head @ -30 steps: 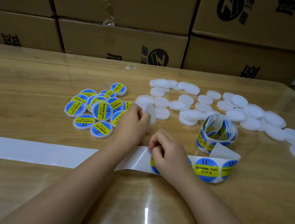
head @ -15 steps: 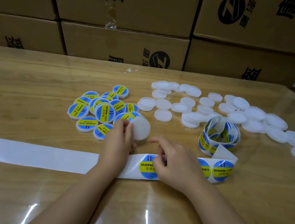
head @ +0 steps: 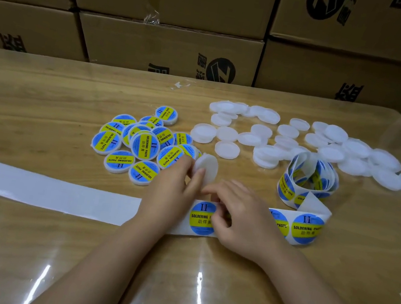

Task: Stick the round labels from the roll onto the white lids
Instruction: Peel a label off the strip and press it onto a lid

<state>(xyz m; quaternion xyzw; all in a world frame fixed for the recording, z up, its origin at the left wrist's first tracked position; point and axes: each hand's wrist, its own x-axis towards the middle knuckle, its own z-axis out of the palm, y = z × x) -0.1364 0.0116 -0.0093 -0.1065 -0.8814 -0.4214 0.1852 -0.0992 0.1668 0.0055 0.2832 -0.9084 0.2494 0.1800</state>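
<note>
Left hand (head: pixel 175 187): its grip pinches one blank white lid (head: pixel 205 170) between thumb and fingers, tilted on edge just above the strip, probably so its flat face is ready to take a label.
Right hand (head: pixel 238 219): fingertips pressed together at the edge of the nearest label (head: pixel 203 217) on the backing; it seems to be picking up the rim to peel it, though whether the edge has lifted cannot be told.
Backing strip (head: pixel 49 190): the emptied white length trails off to the left across the table (head: pixel 45 88), out of the way of the work.
Label roll (head: pixel 309 179): stands loosely coiled to the right, feeding the strip towards the hands, with more labels showing beside the right hand.
Finished lids (head: pixel 142 142): heaped to the left behind the left hand, labels up, near where that hand can drop the next one.
Blank lids (head: pixel 327 146): scattered across the far right of the table, kept apart from the finished heap; many remain, so the job looks well short of done.
Boxes (head: pixel 168 51): cardboard cartons stacked behind the table's far edge.
</note>
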